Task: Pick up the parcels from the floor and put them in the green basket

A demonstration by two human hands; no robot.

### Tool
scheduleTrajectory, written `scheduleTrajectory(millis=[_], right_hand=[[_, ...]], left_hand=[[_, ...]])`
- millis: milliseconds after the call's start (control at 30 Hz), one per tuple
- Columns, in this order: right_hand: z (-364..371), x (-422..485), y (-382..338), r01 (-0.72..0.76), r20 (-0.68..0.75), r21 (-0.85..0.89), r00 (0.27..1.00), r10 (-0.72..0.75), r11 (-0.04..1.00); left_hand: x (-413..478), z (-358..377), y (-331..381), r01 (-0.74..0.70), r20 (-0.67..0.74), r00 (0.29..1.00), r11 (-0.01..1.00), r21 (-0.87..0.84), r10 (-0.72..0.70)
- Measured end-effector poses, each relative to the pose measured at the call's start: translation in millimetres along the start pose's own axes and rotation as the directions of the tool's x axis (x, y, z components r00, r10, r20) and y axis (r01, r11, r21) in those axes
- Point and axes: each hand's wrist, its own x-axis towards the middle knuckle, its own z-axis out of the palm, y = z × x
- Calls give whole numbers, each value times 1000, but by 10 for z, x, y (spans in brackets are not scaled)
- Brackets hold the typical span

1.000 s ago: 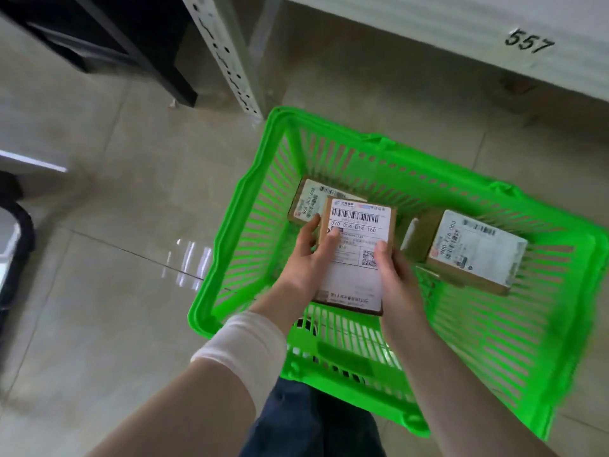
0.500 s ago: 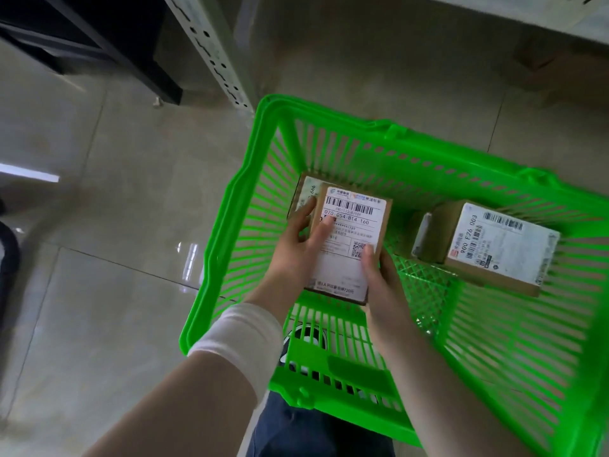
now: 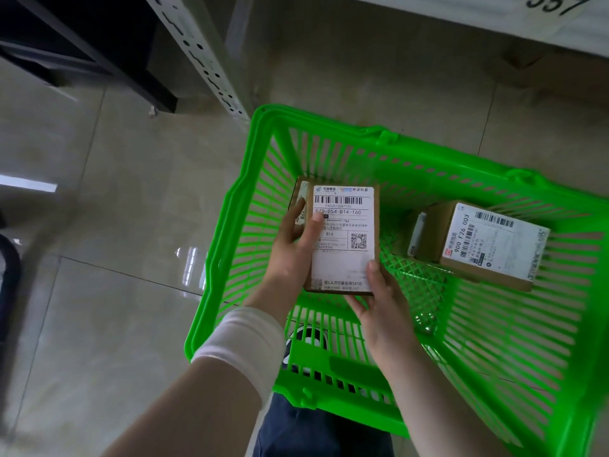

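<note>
Inside the green basket (image 3: 412, 150) I hold a small brown parcel (image 3: 342, 239) with a white shipping label, flat and label up. My left hand (image 3: 293, 249) grips its left edge, thumb on the label. My right hand (image 3: 382, 305) grips its near right corner from below, thumb on top. A second parcel (image 3: 301, 206) lies under it at the basket's far left, mostly hidden. A third, larger parcel (image 3: 478, 245) leans against the basket's right side.
The basket stands on a glossy tiled floor (image 3: 115, 225). A perforated white shelf post (image 3: 204, 57) rises just behind its far left corner. A shelf board marked 557 (image 3: 553, 4) runs along the top right. Dark furniture (image 3: 82, 44) fills the top left.
Both hands have kept their hold on the parcel and turned it a little, so it now lies straighter over the hidden parcel. The camera has shifted slightly.
</note>
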Motion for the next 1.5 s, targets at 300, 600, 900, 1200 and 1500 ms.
scheduleTrajectory(millis=[300,600,900,1200,1500], right_hand=[[81,305,-338,80,-127,-74,988,-89,994],[198,539,-378,169,-23,-326,982,-186,930],[262,640,-529,161,-40,-558,975,-221,814],[259,597,-646,83,-18,-543,994,-111,836],[-72,-1001,-955,60,-126,-380,985,-116,923]], left_hand=[[-121,61,-186,105,-76,988,950,-295,-133],[69,201,-154,148,-131,967,901,-407,-218],[170,236,-51,172,-161,954,899,-404,-255],[123,266,5,200,-181,944,913,-355,-276],[-1285,538,724,273,-114,962,896,351,-249]])
